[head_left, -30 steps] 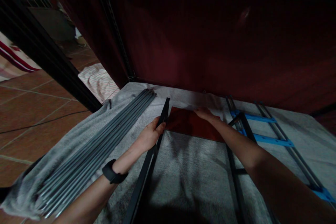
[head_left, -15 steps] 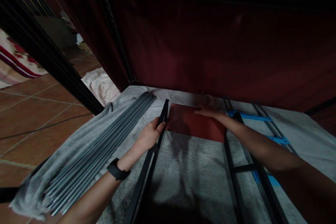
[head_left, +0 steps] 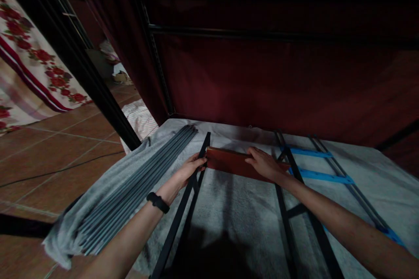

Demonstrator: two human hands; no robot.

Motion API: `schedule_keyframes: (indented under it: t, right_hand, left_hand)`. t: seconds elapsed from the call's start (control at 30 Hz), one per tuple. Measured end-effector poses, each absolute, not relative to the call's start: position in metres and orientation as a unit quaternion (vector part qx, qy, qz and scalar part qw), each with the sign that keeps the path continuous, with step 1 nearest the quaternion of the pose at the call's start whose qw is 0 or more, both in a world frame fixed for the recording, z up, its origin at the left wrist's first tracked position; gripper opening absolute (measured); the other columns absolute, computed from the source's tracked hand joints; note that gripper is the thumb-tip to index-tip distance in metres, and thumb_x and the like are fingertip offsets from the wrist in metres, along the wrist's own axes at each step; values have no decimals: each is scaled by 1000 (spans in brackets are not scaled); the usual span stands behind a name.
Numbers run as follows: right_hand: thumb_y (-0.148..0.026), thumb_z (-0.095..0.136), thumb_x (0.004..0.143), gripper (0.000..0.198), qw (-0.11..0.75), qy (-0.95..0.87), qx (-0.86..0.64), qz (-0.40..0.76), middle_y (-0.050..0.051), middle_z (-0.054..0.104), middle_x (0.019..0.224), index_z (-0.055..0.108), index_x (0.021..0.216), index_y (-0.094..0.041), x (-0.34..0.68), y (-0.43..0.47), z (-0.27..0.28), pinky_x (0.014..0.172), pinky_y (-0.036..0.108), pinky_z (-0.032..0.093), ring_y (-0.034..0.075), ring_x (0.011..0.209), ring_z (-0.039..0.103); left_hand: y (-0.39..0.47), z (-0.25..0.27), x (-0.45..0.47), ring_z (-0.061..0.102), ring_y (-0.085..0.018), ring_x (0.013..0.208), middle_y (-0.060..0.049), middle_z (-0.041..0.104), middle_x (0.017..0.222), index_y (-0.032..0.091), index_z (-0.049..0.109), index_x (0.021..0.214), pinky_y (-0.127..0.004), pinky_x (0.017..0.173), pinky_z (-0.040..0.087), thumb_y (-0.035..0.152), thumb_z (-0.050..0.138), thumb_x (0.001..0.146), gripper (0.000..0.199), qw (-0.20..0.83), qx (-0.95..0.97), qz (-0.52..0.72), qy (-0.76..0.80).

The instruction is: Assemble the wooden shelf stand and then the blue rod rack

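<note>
A flat reddish-brown board (head_left: pixel 225 161) spans the gap between two black metal frames, tilted so its upper edge shows. My right hand (head_left: pixel 262 163) is closed over that upper edge, right of the board's middle. At the board's left end, my left hand (head_left: pixel 192 166) grips the left black metal frame (head_left: pixel 176 222), its fingertips close to the board's corner. The right black metal frame (head_left: pixel 314 220) passes beside my right forearm, and the board's right end reaches it. Whether my left fingers also touch the board cannot be made out.
Several grey metal rods (head_left: pixel 140 187) lie bundled on the grey blanket (head_left: pixel 235 209) at left. Metal rails with blue crosspieces (head_left: pixel 327 177) lie at right. A black post (head_left: pixel 98 83) rises at left before the tiled floor (head_left: pixel 62 152). A dark red curtain (head_left: pixel 262 83) hangs behind.
The board has tipped from lying nearly flat to standing more on edge. My right hand now grasps its upper edge instead of resting on it. The camera view has shifted slightly.
</note>
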State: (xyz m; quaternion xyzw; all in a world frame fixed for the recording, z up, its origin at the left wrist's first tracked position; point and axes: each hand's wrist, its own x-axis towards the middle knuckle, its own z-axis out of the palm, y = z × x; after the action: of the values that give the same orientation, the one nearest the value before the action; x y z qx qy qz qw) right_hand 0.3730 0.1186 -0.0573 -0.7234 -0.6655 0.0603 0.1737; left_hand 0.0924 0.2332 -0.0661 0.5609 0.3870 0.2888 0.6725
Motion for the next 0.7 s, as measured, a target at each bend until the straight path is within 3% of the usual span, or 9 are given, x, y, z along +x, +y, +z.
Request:
schedule_keyframes:
  t: [0.27,0.7]
  right_hand:
    - [-26,50,92,7,206,-649,-731,42,6,65,105,52,98,-23,371,115,-66,80,31,40,21,98,61]
    - [-29,48,93,6,213,-642,-736,39,3,64,98,48,91,-23,377,119,-71,74,30,37,20,90,61]
  left_hand:
    - [225,-70,93,61,-23,117,-7,60,132,26,56,134,-33,92,56,10,66,77,59,734,492,305,354]
    - [223,-72,101,65,-19,110,-8,62,130,24,53,137,-25,87,57,3,65,78,63,765,444,327,332]
